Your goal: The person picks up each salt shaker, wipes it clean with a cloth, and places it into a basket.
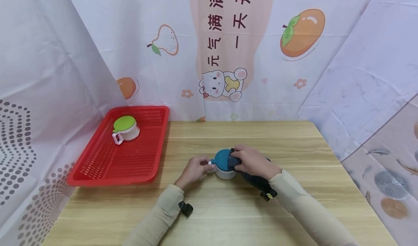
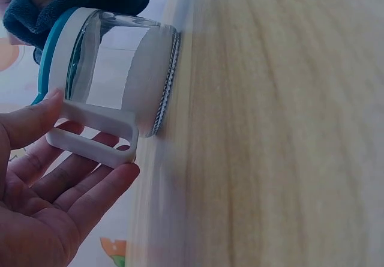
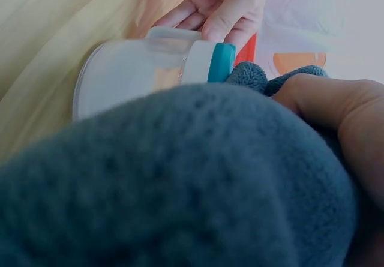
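A clear seasoning jar (image 1: 224,174) with a teal lid (image 1: 222,158) stands upright on the wooden table. Something white fills part of its inside. My left hand (image 1: 195,170) holds the jar's white handle (image 2: 90,147), thumb on top and fingers under it in the left wrist view. With my right hand (image 1: 253,161) I grip a dark blue-grey fluffy cloth (image 3: 180,177) and press a bunched part of it on the lid. The rest of the cloth hangs beside the jar, under my right hand, and covers much of the right wrist view.
To the left sits a red perforated basket (image 1: 134,166). Inside it, near the back, is a similar jar with a green lid (image 1: 124,123) and a white handle. A printed curtain (image 1: 176,75) hangs behind the wooden table (image 1: 209,217).
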The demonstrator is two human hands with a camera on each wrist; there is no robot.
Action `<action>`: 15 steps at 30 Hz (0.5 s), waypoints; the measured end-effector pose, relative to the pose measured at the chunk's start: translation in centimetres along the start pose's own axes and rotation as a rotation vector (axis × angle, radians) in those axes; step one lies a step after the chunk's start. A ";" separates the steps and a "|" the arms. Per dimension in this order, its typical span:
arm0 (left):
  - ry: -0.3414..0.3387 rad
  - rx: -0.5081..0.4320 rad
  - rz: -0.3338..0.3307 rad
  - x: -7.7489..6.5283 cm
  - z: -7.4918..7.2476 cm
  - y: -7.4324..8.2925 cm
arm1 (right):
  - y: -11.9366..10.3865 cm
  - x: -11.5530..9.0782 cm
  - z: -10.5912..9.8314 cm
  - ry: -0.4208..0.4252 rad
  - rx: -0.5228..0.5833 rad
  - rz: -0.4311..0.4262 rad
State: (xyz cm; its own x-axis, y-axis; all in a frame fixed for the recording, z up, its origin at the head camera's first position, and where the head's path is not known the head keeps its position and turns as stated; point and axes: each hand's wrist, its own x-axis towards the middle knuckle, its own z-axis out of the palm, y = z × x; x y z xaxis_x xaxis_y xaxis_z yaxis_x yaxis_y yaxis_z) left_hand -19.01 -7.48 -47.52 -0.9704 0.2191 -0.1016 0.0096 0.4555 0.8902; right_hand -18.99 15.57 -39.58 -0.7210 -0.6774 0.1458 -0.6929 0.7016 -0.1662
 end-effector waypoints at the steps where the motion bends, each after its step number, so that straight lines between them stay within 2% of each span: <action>1: 0.000 -0.002 0.000 0.0 0.0 0.0 | 0.1 -0.1 0.0 0.011 -0.005 -0.001; 9: 0.011 0.008 -0.002 0.0 0.1 0.0 | 0.7 -0.4 0.0 0.053 -0.008 0.004; 15: 0.015 0.022 0.003 -0.1 0.1 0.1 | 1.1 -0.5 0.2 0.075 -0.007 0.039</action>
State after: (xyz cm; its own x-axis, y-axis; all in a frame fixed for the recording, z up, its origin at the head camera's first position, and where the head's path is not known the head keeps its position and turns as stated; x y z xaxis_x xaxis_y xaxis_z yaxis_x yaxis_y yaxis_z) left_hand -18.86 -7.40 -47.51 -0.9738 0.2081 -0.0919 0.0181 0.4736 0.8806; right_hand -19.37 16.67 -40.05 -0.7458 -0.6315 0.2120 -0.6643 0.7287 -0.1663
